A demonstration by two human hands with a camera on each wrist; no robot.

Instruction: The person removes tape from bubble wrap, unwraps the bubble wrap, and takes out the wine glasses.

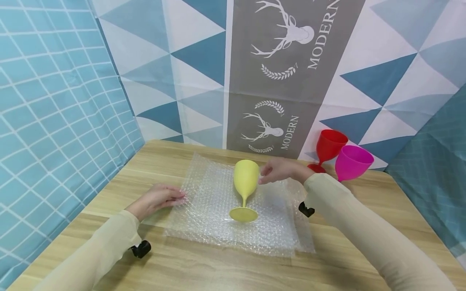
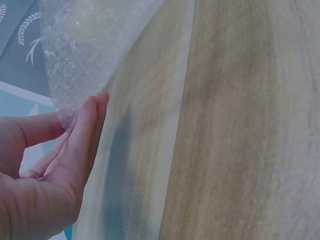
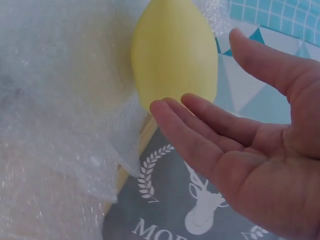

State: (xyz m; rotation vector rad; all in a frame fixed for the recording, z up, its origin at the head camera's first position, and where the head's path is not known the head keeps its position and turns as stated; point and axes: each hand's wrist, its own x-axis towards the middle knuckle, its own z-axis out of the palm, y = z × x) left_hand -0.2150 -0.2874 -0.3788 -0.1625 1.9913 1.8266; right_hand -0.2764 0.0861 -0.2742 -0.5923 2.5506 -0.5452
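A yellow plastic goblet (image 1: pixel 246 178) lies on its side on a sheet of bubble wrap (image 1: pixel 211 214), bowl toward the wall and round foot toward me. My left hand (image 1: pixel 162 199) is at the sheet's left edge. In the left wrist view, its thumb and fingers pinch a raised corner of the bubble wrap (image 2: pixel 80 65). My right hand (image 1: pixel 279 169) is beside the goblet's bowl on the right. Seen from the right wrist, that hand (image 3: pixel 250 155) has its fingers extended and thumb spread, fingertips right at the bowl's rim, and it holds nothing.
At the back right of the wooden table (image 1: pixel 233 268) stand a red goblet (image 1: pixel 330 145) and a magenta goblet (image 1: pixel 353 162), close behind my right forearm. A patterned cloth (image 1: pixel 200 72) rises behind the table's far edge. Blue checked cloth (image 1: pixel 54 101) hangs along the left side.
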